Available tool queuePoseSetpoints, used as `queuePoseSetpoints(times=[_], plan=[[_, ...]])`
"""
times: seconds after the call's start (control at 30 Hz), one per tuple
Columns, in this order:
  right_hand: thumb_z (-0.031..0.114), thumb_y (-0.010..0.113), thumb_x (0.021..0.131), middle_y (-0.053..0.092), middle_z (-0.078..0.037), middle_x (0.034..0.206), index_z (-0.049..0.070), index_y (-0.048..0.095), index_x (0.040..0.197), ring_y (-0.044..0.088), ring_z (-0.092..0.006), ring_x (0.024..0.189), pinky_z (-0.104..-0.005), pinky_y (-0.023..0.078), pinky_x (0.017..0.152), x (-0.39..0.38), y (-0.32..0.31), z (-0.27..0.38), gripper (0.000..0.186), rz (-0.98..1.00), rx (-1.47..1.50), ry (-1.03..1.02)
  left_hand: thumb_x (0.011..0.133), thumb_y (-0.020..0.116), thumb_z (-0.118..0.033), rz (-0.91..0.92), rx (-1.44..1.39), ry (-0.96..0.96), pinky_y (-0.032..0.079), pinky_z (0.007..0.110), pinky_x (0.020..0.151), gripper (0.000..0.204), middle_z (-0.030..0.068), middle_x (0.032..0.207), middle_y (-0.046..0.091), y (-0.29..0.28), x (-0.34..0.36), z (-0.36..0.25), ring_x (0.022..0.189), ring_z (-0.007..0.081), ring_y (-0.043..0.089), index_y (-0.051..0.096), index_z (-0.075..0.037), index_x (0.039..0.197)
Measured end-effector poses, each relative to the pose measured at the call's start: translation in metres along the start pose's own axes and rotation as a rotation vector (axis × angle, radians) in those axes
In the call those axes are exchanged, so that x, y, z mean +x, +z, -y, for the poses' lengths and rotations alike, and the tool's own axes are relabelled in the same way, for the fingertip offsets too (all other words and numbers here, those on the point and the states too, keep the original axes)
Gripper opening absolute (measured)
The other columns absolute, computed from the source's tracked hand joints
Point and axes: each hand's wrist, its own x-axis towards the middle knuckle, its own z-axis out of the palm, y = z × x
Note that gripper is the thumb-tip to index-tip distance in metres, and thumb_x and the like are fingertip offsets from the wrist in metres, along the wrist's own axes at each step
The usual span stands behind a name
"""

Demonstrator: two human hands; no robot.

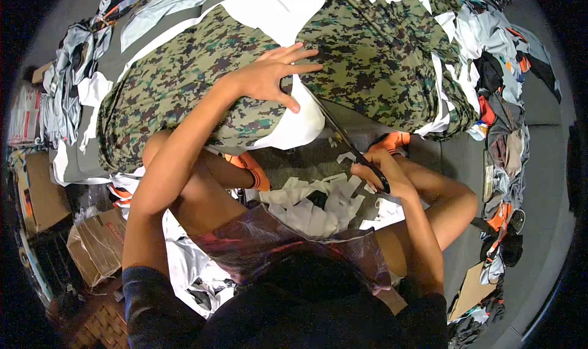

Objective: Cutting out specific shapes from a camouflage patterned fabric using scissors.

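Note:
Camouflage-print fabric [373, 61] with white borders lies spread before me. My left hand [269, 76] rests on it with fingers spread, beside a white unprinted section [306, 113] at the near edge. My right hand [386, 174] is closed round the handles of long dark scissors [346, 139]. The blades point away from me and to the left, up to the white section near my left fingers. How far the blades are apart is hard to make out.
White fabric scraps [318, 208] are piled between my legs. Mixed cloth pieces [502, 153] line the right side. Grey garment pieces [73, 73] lie at the left, above cardboard boxes [98, 245]. A flat cardboard piece [470, 291] lies at the lower right.

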Motion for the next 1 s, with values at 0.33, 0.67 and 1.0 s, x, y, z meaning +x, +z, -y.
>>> queuePoseSetpoints(times=[0.33, 0.67, 1.0], plan=[[0.029, 0.065, 0.085, 0.039, 0.005, 0.044, 0.007, 0.052, 0.052, 0.034, -0.0056, 0.042, -0.0222, 0.026, 0.042, 0.0, 0.006, 0.007, 0.042, 0.022, 0.073, -0.033, 0.061, 0.069, -0.067, 0.003, 0.034, -0.012, 0.014, 0.051, 0.113, 0.099, 0.0011, 0.154, 0.018, 0.0, 0.001, 0.001, 0.142, 0.0286, 0.012, 0.035, -0.024, 0.143], [0.029, 0.065, 0.085, 0.039, 0.005, 0.045, 0.01, 0.05, 0.051, 0.033, -0.0046, 0.042, -0.0215, 0.024, 0.041, -0.002, 0.008, 0.012, 0.042, 0.024, 0.085, -0.025, 0.06, 0.065, -0.072, -0.001, 0.106, -0.035, 0.013, 0.047, 0.114, 0.102, -0.0016, 0.154, 0.017, 0.001, 0.001, 0.003, 0.142, 0.0256, 0.011, 0.032, -0.025, 0.144], [0.029, 0.066, 0.085, 0.038, 0.006, 0.045, 0.009, 0.048, 0.05, 0.032, -0.0048, 0.042, -0.0219, 0.023, 0.04, -0.003, 0.012, 0.002, 0.043, -0.027, 0.048, -0.019, 0.059, 0.064, -0.074, 0.017, 0.107, -0.047, 0.012, 0.046, 0.114, 0.104, -0.0019, 0.154, 0.016, 0.001, 0.001, 0.003, 0.143, 0.0251, 0.009, 0.031, -0.025, 0.144]])
